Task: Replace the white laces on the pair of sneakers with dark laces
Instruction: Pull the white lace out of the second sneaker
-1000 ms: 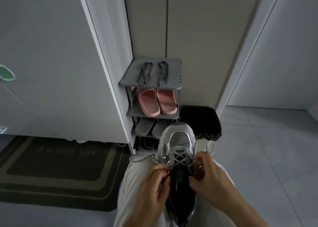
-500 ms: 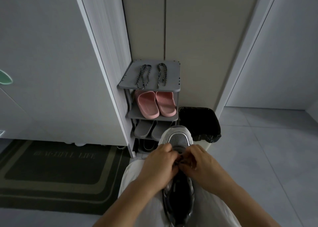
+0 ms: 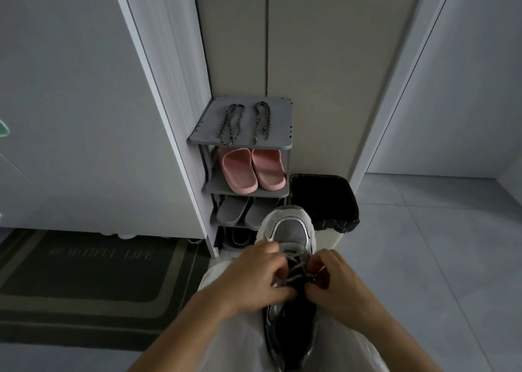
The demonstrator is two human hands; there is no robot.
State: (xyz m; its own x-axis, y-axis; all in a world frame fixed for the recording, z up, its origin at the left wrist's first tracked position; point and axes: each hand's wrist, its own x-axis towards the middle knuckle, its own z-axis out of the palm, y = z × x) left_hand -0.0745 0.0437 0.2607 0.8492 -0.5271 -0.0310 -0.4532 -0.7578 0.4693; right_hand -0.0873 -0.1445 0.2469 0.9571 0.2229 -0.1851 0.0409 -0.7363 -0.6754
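Sneaker [image 3: 289, 230] on your lap, early stage: you are pinching its white lace [image 3: 295, 267] with curled fingers of left hand [image 3: 254, 278] and right hand [image 3: 336, 281], apparently unthreading it, while the dark laces [image 3: 231, 123] are lying unused on the shoe rack [image 3: 279, 136].

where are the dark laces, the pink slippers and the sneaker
dark laces [image 3: 231, 121], head view, on the left lace where its strands cross
pink slippers [image 3: 237, 161], head view, on the strap of the left slipper
sneaker [image 3: 291, 230], head view, on the grey mesh toe
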